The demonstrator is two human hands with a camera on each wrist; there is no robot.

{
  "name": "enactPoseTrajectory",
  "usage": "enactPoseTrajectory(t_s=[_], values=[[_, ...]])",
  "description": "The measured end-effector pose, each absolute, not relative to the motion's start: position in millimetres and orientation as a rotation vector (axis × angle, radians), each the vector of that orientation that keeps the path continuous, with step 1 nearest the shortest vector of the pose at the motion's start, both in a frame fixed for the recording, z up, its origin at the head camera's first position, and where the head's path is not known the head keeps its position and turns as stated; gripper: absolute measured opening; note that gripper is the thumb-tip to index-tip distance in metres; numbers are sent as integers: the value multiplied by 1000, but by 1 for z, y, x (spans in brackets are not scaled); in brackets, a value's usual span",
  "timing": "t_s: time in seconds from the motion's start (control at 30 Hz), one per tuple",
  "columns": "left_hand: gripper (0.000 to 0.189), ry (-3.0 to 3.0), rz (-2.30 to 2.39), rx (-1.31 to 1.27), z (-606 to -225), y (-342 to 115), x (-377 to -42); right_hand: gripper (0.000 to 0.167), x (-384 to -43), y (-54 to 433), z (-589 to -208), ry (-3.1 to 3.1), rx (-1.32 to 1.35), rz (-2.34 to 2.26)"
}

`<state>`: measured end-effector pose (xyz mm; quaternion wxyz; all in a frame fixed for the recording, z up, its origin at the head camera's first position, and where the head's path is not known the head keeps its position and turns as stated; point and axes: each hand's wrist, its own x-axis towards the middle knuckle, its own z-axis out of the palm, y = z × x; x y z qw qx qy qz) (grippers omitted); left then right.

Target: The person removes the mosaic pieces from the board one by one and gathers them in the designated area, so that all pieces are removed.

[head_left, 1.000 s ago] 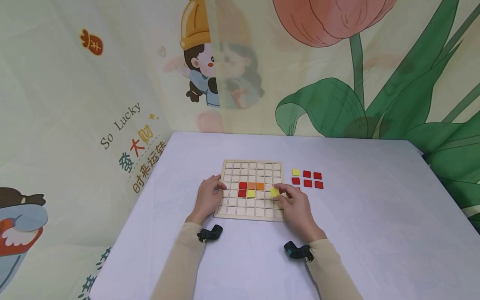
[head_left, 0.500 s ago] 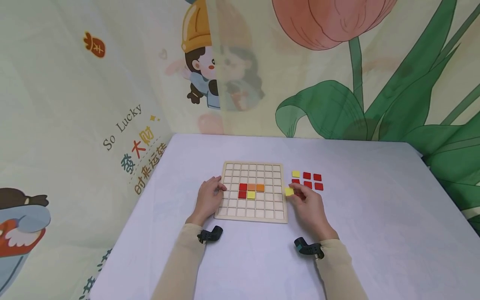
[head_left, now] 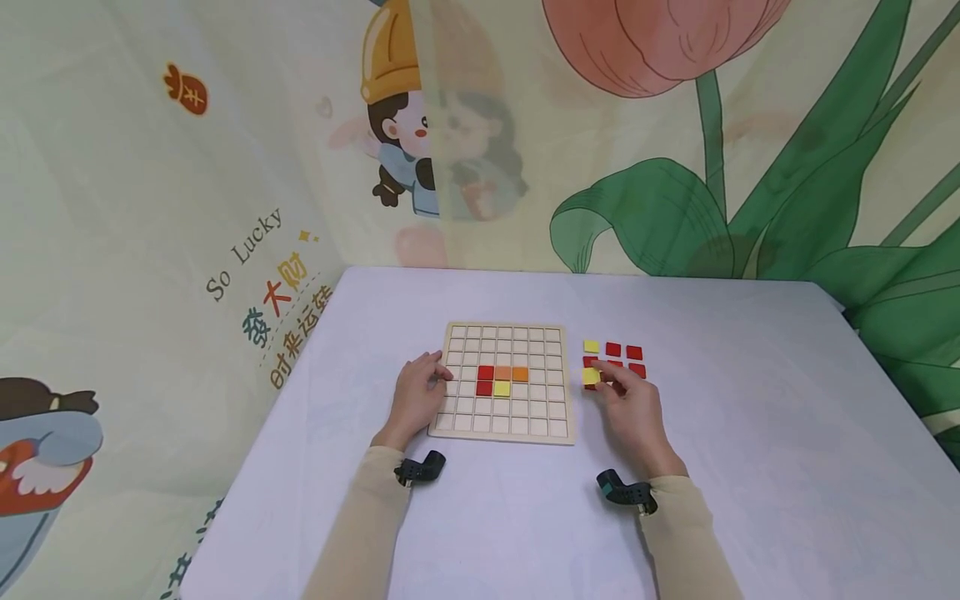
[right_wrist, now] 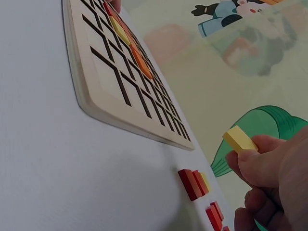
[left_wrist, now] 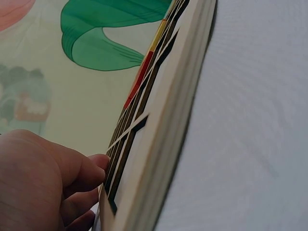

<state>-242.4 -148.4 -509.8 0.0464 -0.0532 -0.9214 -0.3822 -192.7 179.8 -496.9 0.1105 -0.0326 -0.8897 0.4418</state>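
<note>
A square wooden grid board [head_left: 501,423] lies flat on the table, with two red tiles [head_left: 485,388], two orange tiles [head_left: 520,374] and a yellow tile [head_left: 502,389] set in its middle cells. The left hand [head_left: 415,394] rests against the board's left edge with loosely bent fingers, its fingertips touching the rim in the left wrist view. Right of the board, the right hand [head_left: 632,410] pinches another yellow tile [right_wrist: 240,140] between thumb and fingers, raised above the loose red tiles [head_left: 612,349]. That hand partly hides several of those tiles in the head view.
A loose yellow tile [head_left: 591,346] lies at the back left of the red tiles. The white-covered table [head_left: 757,433] reaches a printed cloth backdrop [head_left: 487,242] at the back and left. A black wrist camera [head_left: 626,492] sits on each wrist.
The right hand has moved right with the pinched yellow tile, from over the board's right side to above the loose red tiles. The left hand stays at the board's left edge.
</note>
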Motion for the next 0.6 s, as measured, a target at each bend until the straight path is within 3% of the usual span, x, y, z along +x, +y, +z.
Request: enactPoseTrajectory(t_s=[0.23, 0.6], values=[[14, -2819, -1165, -161, -508, -147, -243, 37, -193, 195, -498, -2650, -265, 1270], [14, -2809, -1157, -172, -510, -148, -243, 34, -195, 203, -501, -2707, -314, 1185]])
